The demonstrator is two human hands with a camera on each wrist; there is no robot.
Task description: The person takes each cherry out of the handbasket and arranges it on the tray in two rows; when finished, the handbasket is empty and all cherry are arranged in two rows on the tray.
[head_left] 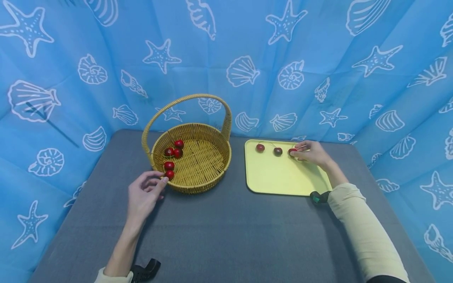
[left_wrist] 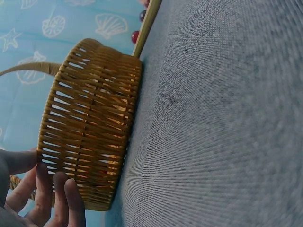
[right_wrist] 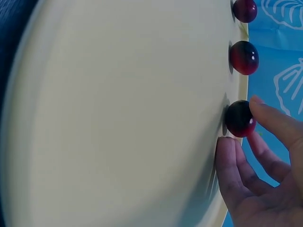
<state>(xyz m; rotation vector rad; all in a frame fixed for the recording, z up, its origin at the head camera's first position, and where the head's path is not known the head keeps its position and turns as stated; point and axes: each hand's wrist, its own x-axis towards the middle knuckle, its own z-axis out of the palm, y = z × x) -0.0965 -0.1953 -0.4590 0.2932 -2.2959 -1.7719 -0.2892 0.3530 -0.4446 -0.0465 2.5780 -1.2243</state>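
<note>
A round wicker basket [head_left: 212,177] with a tall arched handle stands left of centre, several red cherries [head_left: 178,152] lying along its left inner side. At its front left rim, my left hand [head_left: 143,192] grips the edge, with the thumb at the top and the fingers against the outer weave [left_wrist: 90,118]. On the yellow tray [head_left: 279,181], three dark red cherries form a row near the far edge. My right hand [head_left: 313,154] pinches the rightmost cherry [right_wrist: 240,118] between thumb and fingers, low over the tray. The other two are the middle cherry [right_wrist: 244,57] and the left cherry [head_left: 260,148].
A grey cloth [head_left: 226,236] covers the table under the basket and tray. Behind and around it hangs a blue curtain [head_left: 212,51] with white shell and starfish prints. The basket's arched handle [head_left: 198,96] rises above its rim.
</note>
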